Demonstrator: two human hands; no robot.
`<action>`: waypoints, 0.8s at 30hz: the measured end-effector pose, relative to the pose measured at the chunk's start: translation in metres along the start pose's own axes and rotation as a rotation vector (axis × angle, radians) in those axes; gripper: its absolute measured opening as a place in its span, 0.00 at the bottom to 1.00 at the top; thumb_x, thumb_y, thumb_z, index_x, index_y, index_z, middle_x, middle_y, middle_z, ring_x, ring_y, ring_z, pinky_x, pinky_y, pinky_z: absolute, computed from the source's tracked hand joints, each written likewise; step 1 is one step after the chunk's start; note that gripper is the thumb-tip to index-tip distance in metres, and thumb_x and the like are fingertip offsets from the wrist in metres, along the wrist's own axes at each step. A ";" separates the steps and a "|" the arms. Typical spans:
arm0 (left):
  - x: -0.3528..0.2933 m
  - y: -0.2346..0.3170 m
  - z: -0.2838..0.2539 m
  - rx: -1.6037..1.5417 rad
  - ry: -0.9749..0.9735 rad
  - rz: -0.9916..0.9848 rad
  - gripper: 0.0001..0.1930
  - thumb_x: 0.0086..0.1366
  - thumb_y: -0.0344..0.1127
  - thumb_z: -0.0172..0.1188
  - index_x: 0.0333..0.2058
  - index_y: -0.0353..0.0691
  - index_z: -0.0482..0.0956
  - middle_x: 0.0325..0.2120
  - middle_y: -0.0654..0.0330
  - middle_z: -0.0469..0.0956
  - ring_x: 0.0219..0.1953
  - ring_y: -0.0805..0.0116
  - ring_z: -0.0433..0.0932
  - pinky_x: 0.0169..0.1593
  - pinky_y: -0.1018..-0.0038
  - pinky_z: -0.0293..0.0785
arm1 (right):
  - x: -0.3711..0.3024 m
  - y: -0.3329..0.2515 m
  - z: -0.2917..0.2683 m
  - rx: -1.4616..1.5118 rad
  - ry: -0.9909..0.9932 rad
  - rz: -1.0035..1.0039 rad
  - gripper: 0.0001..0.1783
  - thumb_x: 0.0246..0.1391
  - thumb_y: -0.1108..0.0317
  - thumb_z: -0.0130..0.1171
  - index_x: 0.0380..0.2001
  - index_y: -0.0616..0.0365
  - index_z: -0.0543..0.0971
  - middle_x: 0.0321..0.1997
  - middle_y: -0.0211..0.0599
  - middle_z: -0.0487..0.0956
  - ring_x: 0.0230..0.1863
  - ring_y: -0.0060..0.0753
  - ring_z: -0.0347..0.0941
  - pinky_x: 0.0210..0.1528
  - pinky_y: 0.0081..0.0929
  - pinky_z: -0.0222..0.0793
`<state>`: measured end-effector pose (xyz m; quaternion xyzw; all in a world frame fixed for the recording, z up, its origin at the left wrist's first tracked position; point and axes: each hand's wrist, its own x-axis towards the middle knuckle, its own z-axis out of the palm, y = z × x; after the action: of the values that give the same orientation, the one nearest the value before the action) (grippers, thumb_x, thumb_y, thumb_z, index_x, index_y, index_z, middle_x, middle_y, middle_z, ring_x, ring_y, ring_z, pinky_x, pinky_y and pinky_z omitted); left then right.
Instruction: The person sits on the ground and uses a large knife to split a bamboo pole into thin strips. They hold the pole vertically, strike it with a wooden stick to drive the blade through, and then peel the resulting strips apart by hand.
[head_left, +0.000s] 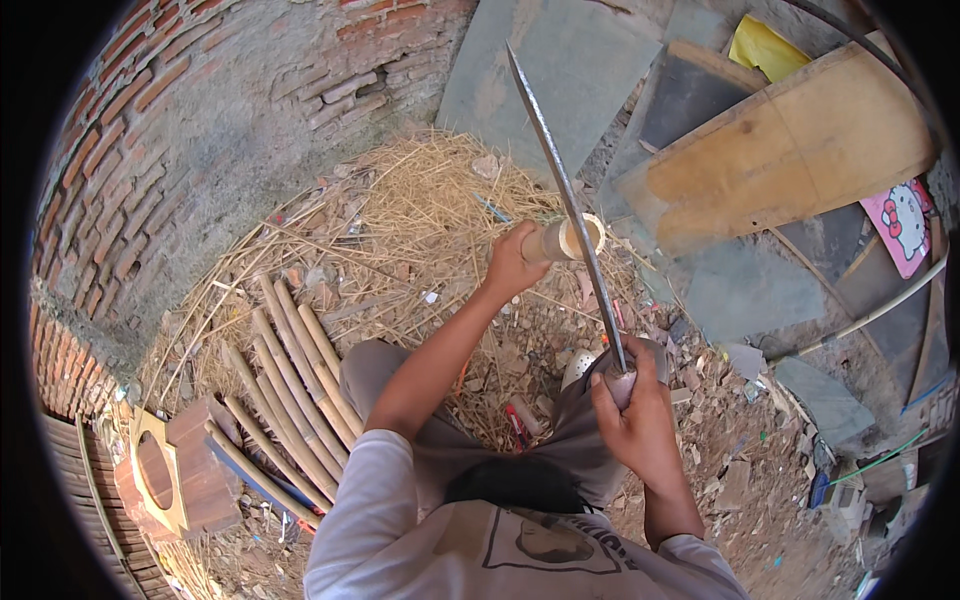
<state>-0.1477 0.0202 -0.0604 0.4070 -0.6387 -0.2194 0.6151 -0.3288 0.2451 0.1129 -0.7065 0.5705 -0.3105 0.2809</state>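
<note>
My left hand is closed around a short length of bamboo, whose hollow, pale cut end points to the right. In my right hand is the handle of a long machete. Its narrow blade slants up and to the left, crossing in front of the bamboo's open end; whether it touches the rim I cannot tell. The blade's tip rises well beyond the bamboo, over a grey sheet. Both hands are out in front of my bent knees.
Several bamboo poles lie at my left. Straw and shavings cover the ground ahead, beside a brick wall. To the right are a wooden board, grey sheets and a pink picture panel. Rubble litters the ground.
</note>
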 end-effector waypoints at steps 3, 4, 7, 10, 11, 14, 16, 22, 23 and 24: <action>-0.001 -0.001 -0.001 -0.007 -0.013 -0.046 0.18 0.46 0.30 0.70 0.38 0.39 0.76 0.31 0.53 0.80 0.34 0.56 0.81 0.40 0.67 0.76 | 0.002 0.008 0.004 0.070 0.003 -0.029 0.27 0.56 0.71 0.60 0.58 0.60 0.64 0.20 0.44 0.77 0.22 0.44 0.78 0.28 0.35 0.70; -0.001 0.002 0.000 -0.020 -0.021 -0.073 0.18 0.46 0.30 0.70 0.38 0.39 0.76 0.31 0.53 0.80 0.34 0.56 0.81 0.40 0.66 0.76 | 0.002 0.015 0.005 0.097 -0.001 -0.038 0.27 0.56 0.71 0.60 0.58 0.61 0.65 0.20 0.43 0.76 0.21 0.41 0.77 0.28 0.34 0.70; -0.001 -0.001 0.001 -0.004 -0.048 -0.066 0.18 0.46 0.29 0.70 0.38 0.39 0.76 0.31 0.53 0.81 0.34 0.56 0.82 0.40 0.67 0.76 | 0.001 0.023 0.003 0.276 -0.080 0.090 0.26 0.57 0.71 0.60 0.58 0.62 0.66 0.18 0.39 0.75 0.20 0.35 0.75 0.26 0.31 0.69; 0.001 -0.004 0.001 0.006 -0.042 -0.020 0.18 0.46 0.29 0.70 0.38 0.39 0.76 0.32 0.53 0.81 0.34 0.57 0.82 0.40 0.67 0.76 | 0.002 0.020 0.006 0.169 0.001 -0.023 0.25 0.57 0.71 0.60 0.57 0.63 0.67 0.17 0.35 0.75 0.18 0.27 0.73 0.24 0.26 0.67; 0.001 -0.004 0.001 -0.012 -0.039 -0.031 0.19 0.46 0.30 0.71 0.38 0.39 0.77 0.32 0.53 0.81 0.35 0.56 0.82 0.40 0.67 0.76 | 0.003 0.018 0.006 0.079 0.061 -0.115 0.25 0.58 0.71 0.60 0.57 0.64 0.67 0.17 0.33 0.74 0.17 0.24 0.72 0.23 0.24 0.66; -0.001 -0.001 -0.002 -0.034 -0.035 -0.052 0.19 0.46 0.30 0.72 0.38 0.39 0.76 0.32 0.53 0.81 0.35 0.56 0.82 0.40 0.67 0.76 | 0.005 0.008 0.004 0.014 0.072 -0.103 0.25 0.58 0.71 0.60 0.57 0.65 0.68 0.17 0.31 0.75 0.17 0.22 0.71 0.22 0.23 0.65; 0.001 0.000 -0.002 -0.028 -0.032 -0.034 0.19 0.45 0.30 0.72 0.37 0.39 0.76 0.32 0.53 0.81 0.35 0.56 0.82 0.40 0.67 0.76 | 0.005 0.016 -0.006 0.249 -0.072 0.074 0.26 0.58 0.71 0.61 0.57 0.65 0.67 0.17 0.31 0.75 0.17 0.23 0.72 0.23 0.24 0.66; 0.001 -0.004 0.001 -0.001 -0.033 -0.023 0.18 0.46 0.30 0.72 0.36 0.39 0.76 0.31 0.54 0.81 0.34 0.59 0.82 0.39 0.67 0.77 | 0.000 0.016 -0.008 0.130 0.060 -0.176 0.28 0.56 0.70 0.62 0.59 0.63 0.66 0.20 0.32 0.75 0.22 0.29 0.75 0.27 0.29 0.69; 0.001 -0.007 0.002 -0.012 -0.021 -0.020 0.18 0.46 0.30 0.72 0.36 0.39 0.76 0.30 0.54 0.81 0.33 0.59 0.82 0.39 0.68 0.76 | -0.001 0.012 -0.008 0.120 0.085 -0.206 0.29 0.56 0.70 0.62 0.59 0.62 0.66 0.20 0.33 0.75 0.21 0.29 0.75 0.27 0.29 0.69; 0.001 -0.009 0.003 -0.022 -0.014 -0.020 0.18 0.46 0.30 0.72 0.36 0.39 0.76 0.30 0.54 0.81 0.33 0.60 0.82 0.39 0.68 0.76 | -0.002 0.008 -0.009 0.111 0.111 -0.232 0.29 0.56 0.70 0.62 0.59 0.62 0.66 0.20 0.33 0.75 0.21 0.30 0.74 0.27 0.30 0.69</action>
<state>-0.1479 0.0137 -0.0676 0.4048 -0.6364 -0.2352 0.6130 -0.3408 0.2450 0.1121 -0.7330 0.4815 -0.4105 0.2499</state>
